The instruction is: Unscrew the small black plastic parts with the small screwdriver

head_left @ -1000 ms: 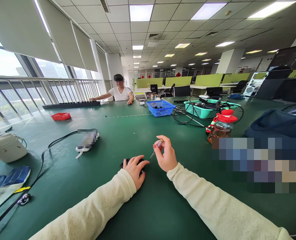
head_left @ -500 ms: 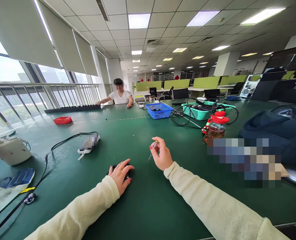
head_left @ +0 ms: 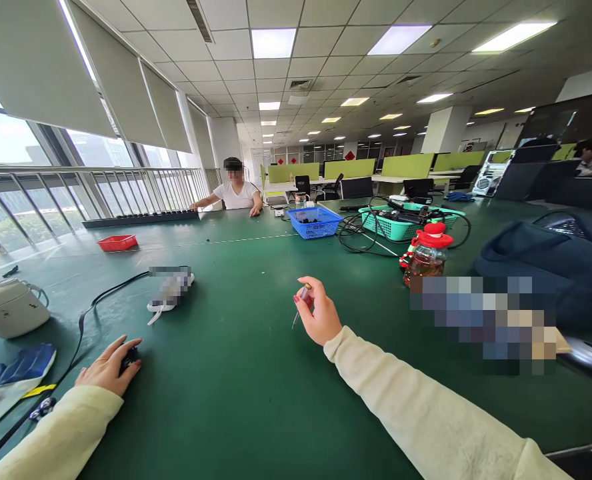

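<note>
Apparently light and rigid, the small black object [head_left: 129,359] sits at the lower left of the frame, between the thumb and fingers of the left hand [head_left: 105,371], partly hidden by them. Its hard-looking sides would likely suit a gentle pinch, though its smooth surface could slip. Well apart from it, near the middle, the right hand [head_left: 323,320] pinches a slim tool [head_left: 307,291], tip down; it should feel light and stiff, best taken by its thicker handle, away from the thin shaft. Farther out, a black strap [head_left: 81,327] lies beyond the left hand, a red tray [head_left: 119,245] at middle left, a blue basket [head_left: 314,230] at upper centre, and a red-lidded bottle [head_left: 427,264], perhaps fragile, at centre right.
</note>
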A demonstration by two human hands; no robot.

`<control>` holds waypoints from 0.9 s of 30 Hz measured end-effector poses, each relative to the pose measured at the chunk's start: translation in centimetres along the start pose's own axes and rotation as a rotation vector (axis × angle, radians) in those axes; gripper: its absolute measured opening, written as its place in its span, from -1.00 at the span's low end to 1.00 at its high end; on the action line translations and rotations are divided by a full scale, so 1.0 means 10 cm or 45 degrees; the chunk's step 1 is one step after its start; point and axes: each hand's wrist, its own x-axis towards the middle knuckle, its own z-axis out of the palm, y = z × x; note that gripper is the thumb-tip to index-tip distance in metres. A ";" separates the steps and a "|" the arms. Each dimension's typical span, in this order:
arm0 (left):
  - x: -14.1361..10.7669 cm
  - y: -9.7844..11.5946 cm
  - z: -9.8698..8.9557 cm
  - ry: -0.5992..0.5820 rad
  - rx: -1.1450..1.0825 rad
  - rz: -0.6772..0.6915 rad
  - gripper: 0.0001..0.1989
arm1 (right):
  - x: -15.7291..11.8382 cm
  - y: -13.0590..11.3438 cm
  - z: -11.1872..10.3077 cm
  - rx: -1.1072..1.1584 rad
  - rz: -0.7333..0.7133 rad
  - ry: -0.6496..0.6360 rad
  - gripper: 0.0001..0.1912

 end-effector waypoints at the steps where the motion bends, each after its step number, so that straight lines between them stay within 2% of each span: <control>1: 0.02 -0.04 0.01 0.013 -0.019 -0.050 -0.60 | 0.00 0.00 0.00 0.001 -0.002 -0.004 -0.70; 6: 0.10 -0.13 0.07 0.027 -0.066 -0.174 -0.58 | 0.00 -0.01 0.00 0.010 0.016 -0.018 -0.70; 10: 0.14 -0.18 0.07 0.050 -0.015 -0.251 -0.49 | 0.00 -0.01 0.00 -0.007 0.023 -0.017 -0.71; 14: 0.16 -0.14 -0.08 0.058 0.080 -0.324 -0.40 | 0.00 -0.01 0.00 -0.012 0.024 -0.022 -0.71; 16: 0.18 -0.10 -0.21 0.101 0.094 -0.370 -0.39 | -0.01 -0.01 0.00 -0.014 0.024 -0.025 -0.71; 19: 0.21 -0.05 -0.35 0.182 0.069 -0.344 -0.37 | -0.01 0.00 0.01 -0.007 0.026 -0.028 -0.71; 22: 0.23 -0.03 -0.36 0.207 0.077 -0.310 -0.34 | -0.01 0.01 0.01 0.005 0.031 -0.032 -0.71; 27: 0.20 -0.01 -0.31 0.274 0.013 -0.377 -0.37 | -0.01 0.00 0.01 0.015 0.032 -0.036 -0.71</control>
